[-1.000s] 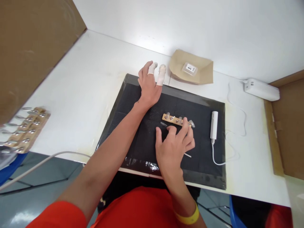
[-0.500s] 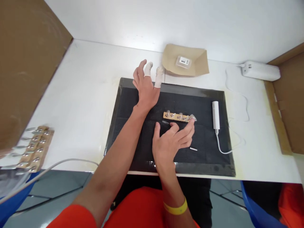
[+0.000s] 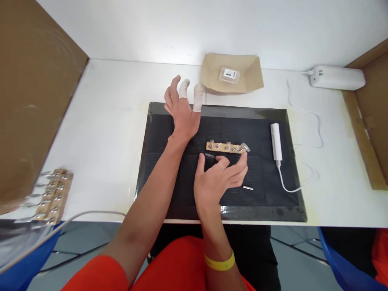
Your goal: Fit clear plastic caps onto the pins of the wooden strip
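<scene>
My left hand [image 3: 184, 117] reaches over the far edge of the black mat [image 3: 257, 153], fingers apart and holding nothing. White finger cots [image 3: 197, 99] cover its thumb and index finger. Resting low on the mat, my right hand [image 3: 214, 180] has its thumb spread from loosely bent fingers, also without anything in it. One of its fingertips is at the right end of a small wooden strip [image 3: 222, 147] with metal studs and clear pieces like nail tips. A loose clear piece [image 3: 209, 155] lies in front of the strip. A short silvery rod [image 3: 247, 187] is right of the right hand.
Behind the mat, a brown paper tray [image 3: 251, 76] holds a labelled clear box [image 3: 229, 75]. A white corded stick-shaped device [image 3: 276, 142] lies on the mat's right side. At the back right is a white power strip [image 3: 338, 77]. Studded wooden strips [image 3: 56, 196] with clear pieces sit far left.
The camera view has shifted slightly. Both hands keep about the same pose, and the right fingertip sits slightly lower against the strip's right end.
</scene>
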`<state>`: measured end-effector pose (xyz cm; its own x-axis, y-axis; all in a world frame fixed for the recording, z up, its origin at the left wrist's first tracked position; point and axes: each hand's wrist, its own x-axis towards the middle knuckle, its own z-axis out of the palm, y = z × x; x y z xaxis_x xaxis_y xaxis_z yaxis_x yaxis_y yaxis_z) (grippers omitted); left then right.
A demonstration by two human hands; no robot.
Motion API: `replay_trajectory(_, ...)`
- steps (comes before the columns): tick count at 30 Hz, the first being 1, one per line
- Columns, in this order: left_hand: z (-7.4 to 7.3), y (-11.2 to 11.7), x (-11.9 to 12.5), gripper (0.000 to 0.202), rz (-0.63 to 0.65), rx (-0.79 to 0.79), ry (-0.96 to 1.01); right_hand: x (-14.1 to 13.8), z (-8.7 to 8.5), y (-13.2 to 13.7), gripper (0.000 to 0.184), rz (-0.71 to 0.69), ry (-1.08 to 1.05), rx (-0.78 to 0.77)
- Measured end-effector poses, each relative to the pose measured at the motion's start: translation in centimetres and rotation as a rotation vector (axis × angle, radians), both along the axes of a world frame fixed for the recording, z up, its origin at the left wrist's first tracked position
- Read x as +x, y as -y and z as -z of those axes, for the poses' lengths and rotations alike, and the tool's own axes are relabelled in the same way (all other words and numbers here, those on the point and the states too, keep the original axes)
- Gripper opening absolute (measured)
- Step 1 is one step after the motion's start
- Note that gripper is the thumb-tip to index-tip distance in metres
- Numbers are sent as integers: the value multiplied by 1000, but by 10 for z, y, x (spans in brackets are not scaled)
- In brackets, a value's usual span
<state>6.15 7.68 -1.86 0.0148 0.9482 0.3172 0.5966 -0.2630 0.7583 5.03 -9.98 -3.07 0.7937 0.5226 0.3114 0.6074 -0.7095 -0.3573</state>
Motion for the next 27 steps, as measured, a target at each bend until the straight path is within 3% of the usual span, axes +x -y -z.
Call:
replay_trajectory(17, -4, 1, 2, 46, -3, -77, 57, -1, -5, -4, 26, 13, -119, -11)
replay_trajectory(27, -6, 3, 3, 46, -6, -101, 54, -3, -2, -4, 33, 24, -73, -16)
